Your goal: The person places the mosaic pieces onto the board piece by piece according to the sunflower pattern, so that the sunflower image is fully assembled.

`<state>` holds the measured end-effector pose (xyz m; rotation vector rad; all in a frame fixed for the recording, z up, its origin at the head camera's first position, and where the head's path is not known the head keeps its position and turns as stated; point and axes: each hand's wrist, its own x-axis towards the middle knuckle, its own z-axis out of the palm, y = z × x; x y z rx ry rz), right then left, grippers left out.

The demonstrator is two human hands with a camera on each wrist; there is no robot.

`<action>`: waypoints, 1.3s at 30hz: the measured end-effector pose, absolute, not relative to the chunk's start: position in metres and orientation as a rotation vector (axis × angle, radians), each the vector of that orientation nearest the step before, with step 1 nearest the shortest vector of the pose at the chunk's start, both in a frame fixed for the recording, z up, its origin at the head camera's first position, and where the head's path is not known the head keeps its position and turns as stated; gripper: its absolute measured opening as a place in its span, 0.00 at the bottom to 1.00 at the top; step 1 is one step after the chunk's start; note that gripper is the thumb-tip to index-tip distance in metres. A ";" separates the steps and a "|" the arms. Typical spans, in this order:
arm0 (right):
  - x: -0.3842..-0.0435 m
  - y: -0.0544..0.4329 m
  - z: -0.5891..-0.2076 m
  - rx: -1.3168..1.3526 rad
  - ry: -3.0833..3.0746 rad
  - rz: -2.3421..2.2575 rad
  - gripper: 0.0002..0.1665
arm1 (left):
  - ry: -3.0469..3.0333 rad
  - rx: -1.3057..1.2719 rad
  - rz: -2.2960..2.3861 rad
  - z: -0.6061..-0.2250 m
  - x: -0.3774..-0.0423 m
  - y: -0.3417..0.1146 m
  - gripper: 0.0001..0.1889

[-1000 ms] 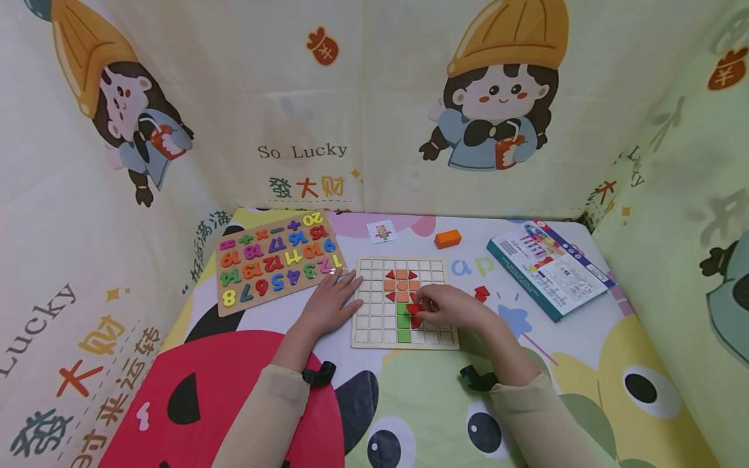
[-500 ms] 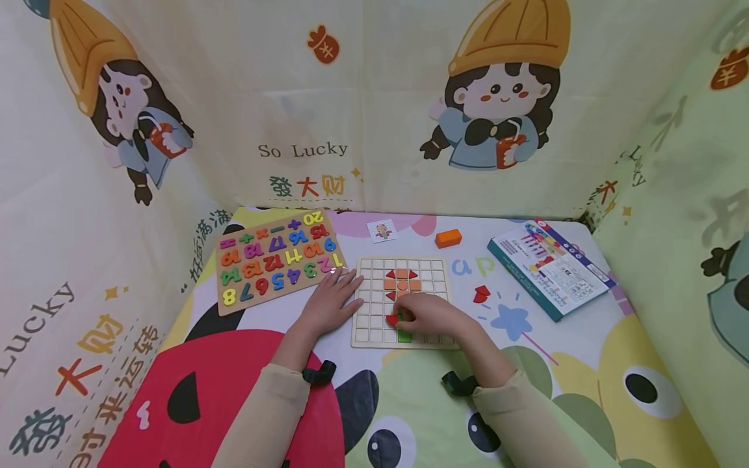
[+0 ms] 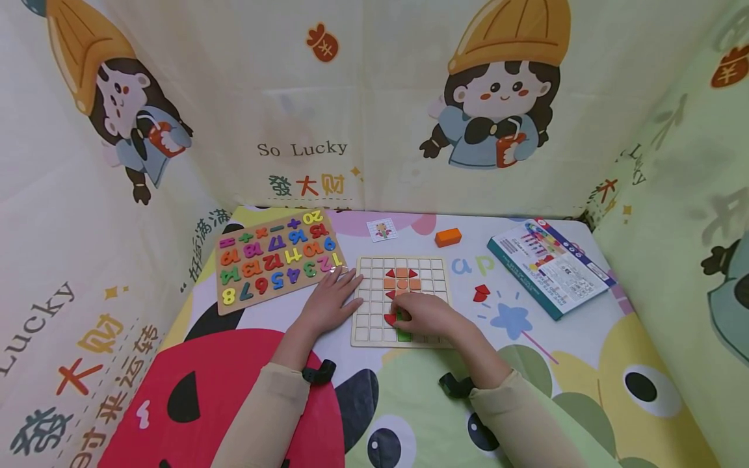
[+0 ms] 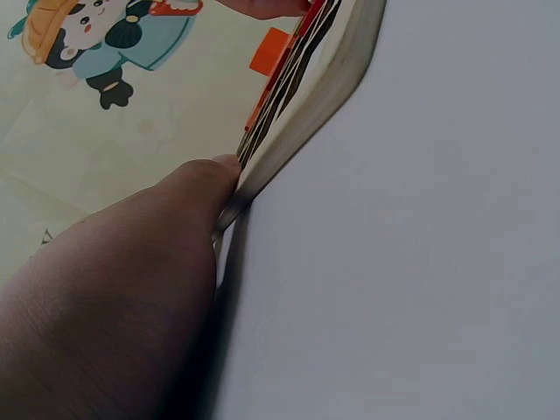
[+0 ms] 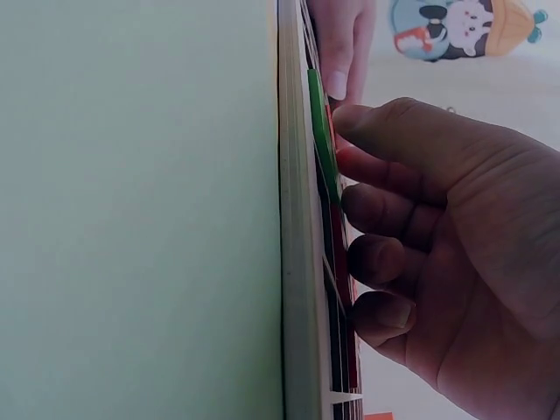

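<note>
A wooden grid board [image 3: 368,305] lies on the table, with orange squares [image 3: 389,285], small red triangles [image 3: 413,273] and a green square [image 3: 404,336] set in it. My right hand [image 3: 430,316] is over the lower middle of the board, fingers curled and thumb tip at a red piece [image 3: 390,319] left of the green column. In the right wrist view, that thumb [image 5: 411,136] and forefinger come together at the piece, beside a green tile [image 5: 322,131]. My left hand [image 3: 329,302] lies flat with fingers spread, its thumb [image 4: 214,179] at the board's left edge.
A number puzzle board [image 3: 257,302] lies at the left. Behind the grid board are a small picture card [image 3: 382,231] and an orange block [image 3: 448,238]. Loose red pieces [image 3: 482,293] and a boxed set [image 3: 550,266] lie to the right. Printed cloth walls surround the table.
My right hand has moved left across the board with the red piece, from right of the green column to its left side, then stayed nearly still. My left hand has not moved.
</note>
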<state>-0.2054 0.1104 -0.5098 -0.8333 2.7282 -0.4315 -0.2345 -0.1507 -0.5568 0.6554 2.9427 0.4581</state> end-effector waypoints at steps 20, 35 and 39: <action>-0.205 0.138 -0.495 -0.702 2.793 -0.579 0.06 | 2.939 0.645 0.465 -0.557 -0.235 -0.151 0.35; -0.217 0.236 -0.488 -0.373 2.836 -0.690 0.15 | 2.938 0.653 0.458 -0.556 -0.234 -0.150 0.35; -0.220 0.262 -0.494 -0.262 2.820 -0.711 0.16 | 2.944 0.655 0.452 -0.557 -0.234 -0.150 0.35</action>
